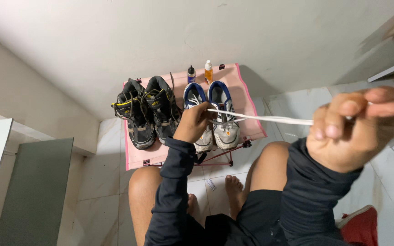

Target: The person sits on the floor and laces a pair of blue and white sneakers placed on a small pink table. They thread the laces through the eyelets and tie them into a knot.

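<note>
My right hand is raised close to the camera and pinches a white shoelace, pulled taut across the view. The lace runs back to a pair of white and blue sneakers standing on a small pink folding table. My left hand rests on the left sneaker of that pair, fingers closed at the lace's far end. A pair of black and yellow shoes stands beside them on the left of the table.
Two small bottles, one dark and one orange, stand at the table's back edge. My bare knees and feet are on the white tiled floor below. A grey panel stands at left, a red object at bottom right.
</note>
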